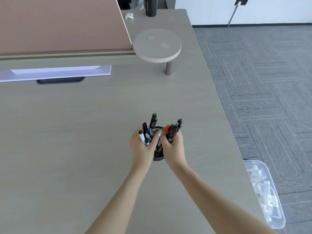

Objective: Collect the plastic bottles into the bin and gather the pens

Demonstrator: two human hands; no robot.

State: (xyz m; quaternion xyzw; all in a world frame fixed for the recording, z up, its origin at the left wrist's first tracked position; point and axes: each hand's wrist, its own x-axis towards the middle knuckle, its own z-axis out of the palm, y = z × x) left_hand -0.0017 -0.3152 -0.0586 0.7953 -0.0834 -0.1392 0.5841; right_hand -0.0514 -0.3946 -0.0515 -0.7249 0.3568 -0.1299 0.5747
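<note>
My left hand (pixel 141 147) grips a bunch of markers and pens (pixel 146 132) just left of the black mesh pen cup (pixel 158 157); my right hand (pixel 173 146) grips another bunch of pens (pixel 173 130) just right of it. The clear bin (pixel 268 196) holding plastic bottles (pixel 263 191) sits on the floor, well to the cup's right.

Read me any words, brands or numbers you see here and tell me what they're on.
Black flask at the desk's far edge: vertical lettering, too blurred to read.
Bottles in the clear bin on the floor: a label with marks, too small to read.
Pens in both hands: no readable print.
</note>
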